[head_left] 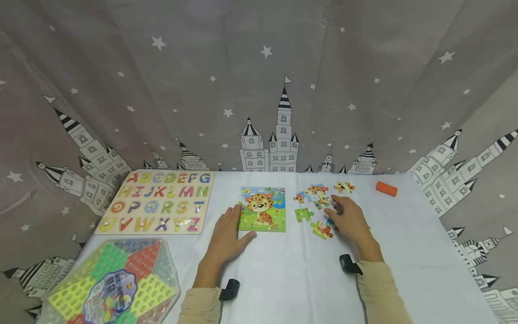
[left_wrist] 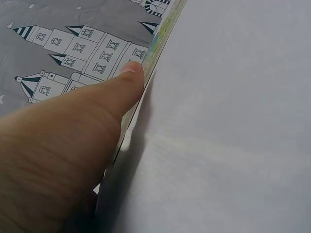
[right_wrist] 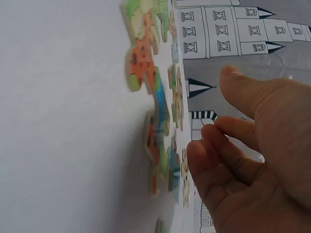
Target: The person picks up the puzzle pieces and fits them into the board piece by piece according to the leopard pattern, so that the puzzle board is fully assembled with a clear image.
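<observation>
A square leopard picture (head_left: pixel 265 211), apparently a puzzle card or board, lies on the white table in the head view. My left hand (head_left: pixel 224 240) rests along its left edge with relaxed fingers, the thumb spread near its lower corner. In the left wrist view the thumb (left_wrist: pixel 129 87) overlaps the picture's thin edge. To the right lie several loose jigsaw pieces, among them a green piece (head_left: pixel 303 214) and a spotted orange piece (right_wrist: pixel 142 58). Over their right side hovers my right hand (head_left: pixel 352 220), thumb and fingers apart with nothing between them; it hides some pieces.
A wooden alphabet board (head_left: pixel 171 207) lies at the back left. In front of it sits a clear-lidded octagonal box (head_left: pixel 151 292) with coloured perforated panels. An orange block (head_left: pixel 386 188) lies at the back right. Behind the table hangs a grey castle-print curtain (head_left: pixel 194 90).
</observation>
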The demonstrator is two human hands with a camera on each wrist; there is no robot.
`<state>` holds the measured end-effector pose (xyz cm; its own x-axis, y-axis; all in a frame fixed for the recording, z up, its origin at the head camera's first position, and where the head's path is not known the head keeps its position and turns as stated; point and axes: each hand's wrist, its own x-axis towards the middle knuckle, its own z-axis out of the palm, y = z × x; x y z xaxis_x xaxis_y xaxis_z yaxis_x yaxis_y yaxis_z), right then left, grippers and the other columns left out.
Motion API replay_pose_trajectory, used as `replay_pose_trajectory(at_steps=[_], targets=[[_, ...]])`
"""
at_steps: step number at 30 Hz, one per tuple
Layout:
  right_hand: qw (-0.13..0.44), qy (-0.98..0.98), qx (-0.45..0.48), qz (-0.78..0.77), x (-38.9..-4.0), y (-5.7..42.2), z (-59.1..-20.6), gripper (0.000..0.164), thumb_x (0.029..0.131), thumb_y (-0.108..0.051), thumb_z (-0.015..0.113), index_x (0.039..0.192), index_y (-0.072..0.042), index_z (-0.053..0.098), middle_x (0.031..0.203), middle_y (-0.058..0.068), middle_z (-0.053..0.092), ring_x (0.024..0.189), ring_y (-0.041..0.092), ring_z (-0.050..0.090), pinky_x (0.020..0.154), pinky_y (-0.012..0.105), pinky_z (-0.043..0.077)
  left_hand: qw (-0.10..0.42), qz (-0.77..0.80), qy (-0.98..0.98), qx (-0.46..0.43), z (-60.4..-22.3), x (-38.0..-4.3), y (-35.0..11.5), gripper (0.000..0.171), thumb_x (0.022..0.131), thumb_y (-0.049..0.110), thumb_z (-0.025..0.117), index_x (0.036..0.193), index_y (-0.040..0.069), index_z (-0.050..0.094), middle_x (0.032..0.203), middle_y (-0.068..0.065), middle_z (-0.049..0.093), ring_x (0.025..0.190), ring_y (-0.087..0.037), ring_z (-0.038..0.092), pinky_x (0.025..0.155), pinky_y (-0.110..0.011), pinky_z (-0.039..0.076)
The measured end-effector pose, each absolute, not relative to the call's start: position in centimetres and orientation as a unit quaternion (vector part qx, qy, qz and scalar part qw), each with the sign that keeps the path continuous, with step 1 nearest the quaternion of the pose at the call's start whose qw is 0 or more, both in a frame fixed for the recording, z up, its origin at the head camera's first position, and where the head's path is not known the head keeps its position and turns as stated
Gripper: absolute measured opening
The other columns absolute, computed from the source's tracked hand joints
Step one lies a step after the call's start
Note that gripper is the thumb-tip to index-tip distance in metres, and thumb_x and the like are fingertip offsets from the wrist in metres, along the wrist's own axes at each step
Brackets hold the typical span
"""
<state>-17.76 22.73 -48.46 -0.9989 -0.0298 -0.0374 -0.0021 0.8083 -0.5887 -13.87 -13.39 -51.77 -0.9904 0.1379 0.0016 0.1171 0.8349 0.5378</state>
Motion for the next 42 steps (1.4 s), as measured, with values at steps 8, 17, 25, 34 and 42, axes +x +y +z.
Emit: replay_pose_trajectory(at_steps=[8,17,25,34,42], targets=[[0.038,0.945,-0.032,-0.323,-20.3,21.0,-48.0,0.055,0.098,-0.035,0.069,0.142,-0.003,0.059,0.119,0.015,0.069,0.108,0.030,0.065,0.094,0.049,0.056,0.010,0.272,0.960,0.067,-51.8,-13.8,-13.5,0.098,0.091,0.052,0.070,0.163,0.005,0.022,0.168,-0.017,0.028,0.158,-0.036,0.021,0.131,-0.053,0.016],[0.029,0.959,-0.026,-0.282,-22.1,17.2,-48.6,0.040,0.093,-0.040,0.074,0.082,-0.007,0.054,0.074,0.004,0.041,0.065,0.017,0.035,0.062,0.032,0.032,0.025,0.280,0.957,0.066,-52.0,-13.6,-13.3,0.099,0.091,0.053,0.069,0.162,0.004,0.022,0.168,-0.016,0.026,0.158,-0.035,0.020,0.131,-0.052,0.015],[0.038,0.970,0.016,-0.239,-22.7,15.3,-48.8,0.061,0.090,-0.045,0.077,0.127,0.004,0.067,0.136,0.023,0.064,0.122,0.045,0.059,0.105,0.056,0.052,0.023,0.278,0.958,0.064,-51.6,-13.5,-13.3,0.096,0.092,0.052,0.069,0.162,0.005,0.023,0.169,-0.015,0.026,0.158,-0.035,0.020,0.131,-0.051,0.014],[0.052,0.955,0.030,-0.291,-23.3,14.6,-48.2,0.050,0.096,-0.034,0.071,0.131,0.000,0.059,0.124,0.023,0.066,0.114,0.042,0.064,0.097,0.053,0.056,0.015,0.284,0.957,0.065,-51.6,-13.7,-13.4,0.094,0.092,0.050,0.069,0.162,0.004,0.024,0.168,-0.015,0.028,0.158,-0.035,0.021,0.131,-0.052,0.015],[0.044,0.878,0.014,-0.476,-23.3,12.9,-48.6,0.022,0.103,-0.025,0.062,0.119,-0.012,0.069,0.106,0.009,0.070,0.086,0.020,0.073,0.073,0.030,0.055,0.012,0.275,0.959,0.063,-51.7,-13.5,-13.4,0.095,0.092,0.050,0.069,0.161,0.004,0.025,0.168,-0.016,0.029,0.158,-0.035,0.022,0.131,-0.052,0.016]])
